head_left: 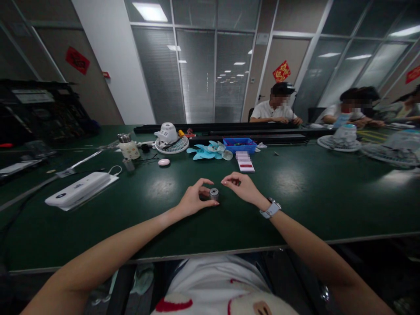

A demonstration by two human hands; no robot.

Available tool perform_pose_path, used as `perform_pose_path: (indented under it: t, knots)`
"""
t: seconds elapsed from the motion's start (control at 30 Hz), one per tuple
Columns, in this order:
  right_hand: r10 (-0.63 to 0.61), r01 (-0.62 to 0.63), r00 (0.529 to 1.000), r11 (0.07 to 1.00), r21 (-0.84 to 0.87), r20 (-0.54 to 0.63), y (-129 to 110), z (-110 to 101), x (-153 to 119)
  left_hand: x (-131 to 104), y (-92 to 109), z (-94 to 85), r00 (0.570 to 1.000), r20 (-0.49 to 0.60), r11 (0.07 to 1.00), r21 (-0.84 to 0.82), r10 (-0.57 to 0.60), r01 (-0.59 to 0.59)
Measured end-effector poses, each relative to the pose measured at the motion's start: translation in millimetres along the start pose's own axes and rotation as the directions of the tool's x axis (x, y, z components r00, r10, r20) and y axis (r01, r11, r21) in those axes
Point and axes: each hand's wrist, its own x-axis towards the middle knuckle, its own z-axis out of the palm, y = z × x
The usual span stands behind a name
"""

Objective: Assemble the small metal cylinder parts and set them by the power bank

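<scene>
A small metal motor (214,194), a short silvery cylinder with a dark-holed top face, stands upright on the green table. My left hand (193,197) curves round it from the left, with the thumb along its near side and bent fingers against its left side. The index finger of that hand is raised off the motor. Just right of and above the motor, my right hand (243,188) is held with thumb and forefinger pinched together. Whatever may be between those fingertips is too small to make out.
Beyond my hands lie a phone (245,162), a blue tray (240,145), light-blue fan blades (210,151) and a white fan housing (171,142). To the left are a pink oval object (164,162), a flask (129,147), a metal cylinder (128,165) and a white device (80,189). Other people sit across.
</scene>
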Motion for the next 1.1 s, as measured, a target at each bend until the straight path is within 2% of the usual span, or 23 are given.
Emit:
perform_pose_path:
  t: [0.07, 0.13, 0.23, 0.3, 0.4, 0.5, 0.6, 0.7, 0.77, 0.87, 0.93, 1.0, 1.07, 1.1]
  knots:
    - [0.018, -0.015, 0.997, 0.999, -0.037, 0.071, 9.5, -5.7, 1.0, -0.2, 0.1, 0.0, 1.000, 0.003, 1.000, 0.005, 0.007, -0.007]
    - [0.015, -0.002, 0.980, 0.998, -0.067, 0.198, 19.0, -8.7, 1.7, -0.3, 0.8, 0.0, 1.000, 0.002, 1.000, 0.017, 0.012, -0.012]
    - [-0.003, 0.043, 0.916, 0.995, -0.091, 0.402, 29.2, -10.5, 2.0, -0.7, 3.0, -0.3, 1.000, -0.007, 0.999, 0.044, 0.017, -0.017]
    - [-0.002, 0.056, 0.877, 0.993, -0.099, 0.480, 32.2, -11.5, 1.8, -1.4, 4.2, -0.6, 1.000, -0.011, 0.997, 0.070, 0.029, -0.028]
    - [-0.006, 0.059, 0.861, 0.994, -0.089, 0.508, 32.7, -13.2, 1.9, -3.0, 4.2, -0.8, 0.996, -0.014, 0.986, 0.143, 0.085, -0.082]
    - [-0.012, 0.044, 0.852, 0.998, -0.050, 0.523, 32.7, -13.2, 2.9, -2.9, 0.9, -2.8, 0.986, 0.003, 0.943, 0.291, 0.167, -0.161]
    - [0.036, -0.056, 0.858, 0.998, 0.023, 0.513, 34.5, -11.0, 4.8, 0.6, -4.4, -11.5, 0.985, 0.036, 0.889, 0.425, 0.169, -0.168]
    - [0.125, -0.169, 0.882, 0.984, 0.058, 0.454, 36.5, -8.0, 5.8, 6.4, -8.8, -30.8, 0.995, 0.032, 0.848, 0.522, 0.090, -0.093]
    - [0.154, -0.186, 0.902, 0.982, 0.042, 0.404, 36.0, -6.0, 5.1, 9.9, -10.4, -49.3, 1.000, 0.003, 0.793, 0.609, 0.009, -0.009]
    - [0.157, -0.161, 0.920, 0.987, -0.017, 0.360, 31.6, -2.5, 2.3, 12.3, -13.5, -82.0, 0.979, -0.120, 0.603, 0.774, -0.162, 0.194]
    - [0.159, -0.152, 0.921, 0.987, -0.046, 0.355, 27.9, 0.4, 0.0, 10.9, -19.0, -105.5, 0.933, -0.249, 0.440, 0.829, -0.261, 0.344]
    - [0.170, -0.156, 0.921, 0.985, -0.066, 0.350, 25.2, 3.1, -1.9, 6.7, -28.3, -130.0, 0.858, -0.390, 0.307, 0.816, -0.334, 0.490]
    - [0.187, -0.169, 0.926, 0.982, -0.084, 0.327, 24.4, 5.1, -3.0, -0.3, -39.2, -154.6, 0.785, -0.505, 0.262, 0.753, -0.360, 0.604]
    - [0.198, -0.178, 0.930, 0.980, -0.091, 0.310, 24.6, 5.7, -3.3, -4.4, -44.0, -166.2, 0.775, -0.522, 0.291, 0.726, -0.356, 0.623]
